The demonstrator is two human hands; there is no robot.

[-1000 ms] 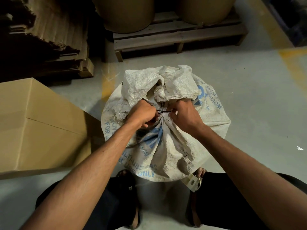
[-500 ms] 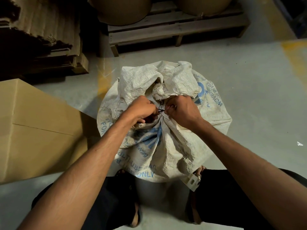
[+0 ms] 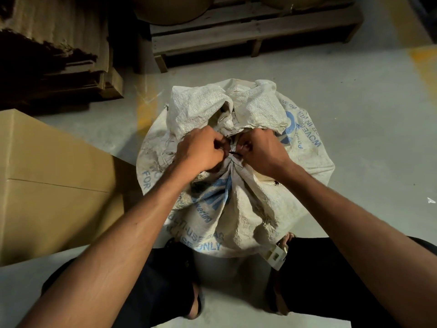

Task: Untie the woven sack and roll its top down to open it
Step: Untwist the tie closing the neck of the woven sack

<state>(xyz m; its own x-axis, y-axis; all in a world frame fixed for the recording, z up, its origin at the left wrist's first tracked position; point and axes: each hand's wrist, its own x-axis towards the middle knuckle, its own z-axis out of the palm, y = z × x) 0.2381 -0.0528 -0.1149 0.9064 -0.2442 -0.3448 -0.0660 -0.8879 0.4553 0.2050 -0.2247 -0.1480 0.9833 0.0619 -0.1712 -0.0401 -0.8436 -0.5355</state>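
A full white woven sack (image 3: pixel 238 209) with blue print stands on the floor between my feet. Its neck is gathered tight, and the loose top (image 3: pixel 224 107) flops away from me. A thin dark tie (image 3: pixel 233 153) wraps the neck. My left hand (image 3: pixel 201 151) and my right hand (image 3: pixel 260 152) are fists on either side of the knot, each pinching an end of the tie. The knot itself is mostly hidden between my fingers.
A large cardboard box (image 3: pixel 47 181) sits close on the left of the sack. A wooden pallet (image 3: pixel 250 29) with brown drums stands behind it. Stacked corrugated sheets (image 3: pixel 54 48) lie at the back left. A small white tag (image 3: pixel 275 255) hangs by my right knee.
Both hands stay at the knot. They moved closer together half a second ago, and the short stretch of tie between them shows again. The view shifted slightly downward.
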